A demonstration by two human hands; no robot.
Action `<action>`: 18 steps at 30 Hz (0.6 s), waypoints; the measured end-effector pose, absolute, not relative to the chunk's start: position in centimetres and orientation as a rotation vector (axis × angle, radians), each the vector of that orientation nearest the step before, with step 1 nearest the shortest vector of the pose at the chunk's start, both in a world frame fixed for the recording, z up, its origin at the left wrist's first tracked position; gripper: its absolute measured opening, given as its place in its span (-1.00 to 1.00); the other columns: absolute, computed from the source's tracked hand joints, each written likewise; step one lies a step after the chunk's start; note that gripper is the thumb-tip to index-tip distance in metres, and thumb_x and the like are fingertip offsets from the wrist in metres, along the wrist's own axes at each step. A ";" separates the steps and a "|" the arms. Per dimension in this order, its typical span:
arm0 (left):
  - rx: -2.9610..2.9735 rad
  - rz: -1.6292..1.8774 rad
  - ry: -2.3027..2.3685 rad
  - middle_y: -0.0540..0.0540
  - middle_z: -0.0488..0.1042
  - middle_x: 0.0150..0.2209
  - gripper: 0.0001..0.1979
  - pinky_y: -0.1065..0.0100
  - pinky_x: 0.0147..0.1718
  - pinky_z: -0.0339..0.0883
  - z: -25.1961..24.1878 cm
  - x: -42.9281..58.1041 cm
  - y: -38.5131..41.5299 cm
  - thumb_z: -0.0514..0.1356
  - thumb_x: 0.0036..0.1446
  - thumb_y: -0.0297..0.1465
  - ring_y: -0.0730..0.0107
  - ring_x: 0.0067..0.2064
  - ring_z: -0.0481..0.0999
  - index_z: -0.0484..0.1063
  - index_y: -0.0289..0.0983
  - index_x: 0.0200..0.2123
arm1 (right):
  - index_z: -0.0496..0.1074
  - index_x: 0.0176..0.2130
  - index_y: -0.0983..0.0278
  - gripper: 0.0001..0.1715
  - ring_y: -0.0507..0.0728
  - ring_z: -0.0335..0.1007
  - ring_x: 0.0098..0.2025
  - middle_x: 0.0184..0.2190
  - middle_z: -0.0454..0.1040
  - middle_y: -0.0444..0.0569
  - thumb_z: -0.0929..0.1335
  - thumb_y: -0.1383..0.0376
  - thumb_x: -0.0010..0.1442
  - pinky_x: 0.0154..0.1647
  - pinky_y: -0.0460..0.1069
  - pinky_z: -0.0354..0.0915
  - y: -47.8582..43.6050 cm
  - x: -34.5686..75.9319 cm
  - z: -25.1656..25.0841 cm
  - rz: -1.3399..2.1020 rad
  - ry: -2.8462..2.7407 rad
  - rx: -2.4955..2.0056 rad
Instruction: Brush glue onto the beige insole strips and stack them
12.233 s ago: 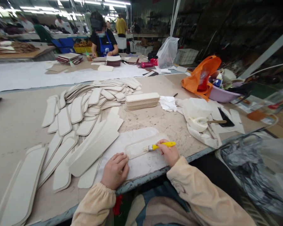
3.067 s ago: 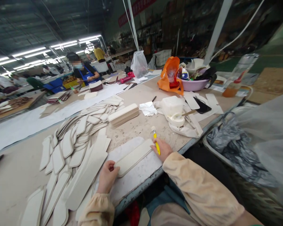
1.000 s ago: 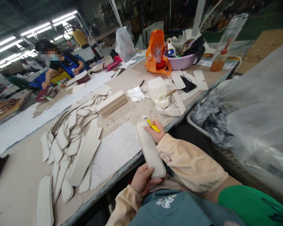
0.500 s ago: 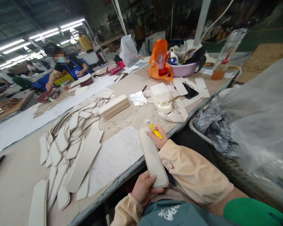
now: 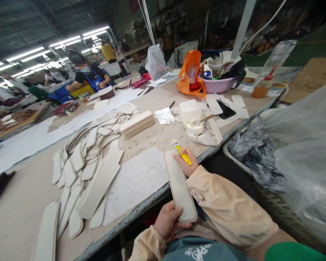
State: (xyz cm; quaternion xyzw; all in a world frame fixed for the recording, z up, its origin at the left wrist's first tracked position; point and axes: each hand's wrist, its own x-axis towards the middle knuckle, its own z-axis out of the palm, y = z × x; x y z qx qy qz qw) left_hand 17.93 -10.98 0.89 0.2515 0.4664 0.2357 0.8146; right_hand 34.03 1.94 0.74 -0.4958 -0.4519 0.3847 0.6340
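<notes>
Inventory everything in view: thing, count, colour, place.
Held strip: one, cream, foreground.
Brush: one, yellow-handled, strip's far end.
Loose strips: many, cream, centre left.
Strip stack: one, cream, centre.
Sheet: one, white, centre foreground.
Tub: one, translucent, right of stack.
Bag: one, orange, far side.
Basin: one, lilac, beside bag.
Red-tipped bottle: one, amber, far right.
Plastic: uncounted, grey, lower right.
People: several, mixed clothing, background.
Left hand: one, beige sleeve, strip's near end.
Right hand: one, beige sleeve, holding brush.
</notes>
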 end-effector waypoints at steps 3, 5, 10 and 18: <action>0.534 0.505 0.991 -0.30 0.59 -0.24 -0.54 0.44 -0.46 0.48 0.8 17.9 -11.1 0.31 0.01 -0.27 0.26 -0.31 0.60 0.45 -0.42 -0.06 | 0.12 -0.34 0.17 -0.66 -0.01 0.00 -0.58 -0.59 0.09 -0.29 0.39 0.14 0.10 -0.55 -0.09 0.00 1.8 34.0 0.8 0.885 -1.036 -1.126; 0.537 0.512 0.986 -0.30 0.60 -0.26 -0.53 0.43 -0.48 0.46 1.0 17.9 -11.2 0.33 -0.02 -0.25 0.25 -0.34 0.60 0.46 -0.42 -0.07 | 0.13 -0.33 0.17 -0.65 -0.01 -0.01 -0.58 -0.59 0.09 -0.29 0.39 0.14 0.10 -0.55 -0.08 -0.01 1.7 34.1 0.9 0.871 -1.041 -1.118; 0.538 0.598 0.933 -0.27 0.60 -0.34 -0.48 0.34 -0.43 0.43 1.6 18.5 -10.9 0.37 -0.11 -0.18 0.25 -0.40 0.58 0.51 -0.42 -0.13 | 0.12 -0.34 0.18 -0.61 -0.02 0.00 -0.57 -0.58 0.10 -0.30 0.41 0.11 0.08 -0.55 -0.09 0.01 1.6 34.0 1.6 0.918 -1.028 -1.106; 0.565 0.707 1.056 -0.13 0.53 -0.53 -0.50 0.41 -0.48 0.28 0.6 18.8 -11.1 0.45 -0.31 -0.09 0.46 -0.53 0.42 0.57 -0.42 -0.43 | 0.16 -0.35 0.18 -0.56 0.00 0.04 -0.58 -0.59 0.15 -0.27 0.46 0.09 -0.01 -0.56 -0.06 0.04 1.2 34.7 1.9 0.862 -1.053 -1.211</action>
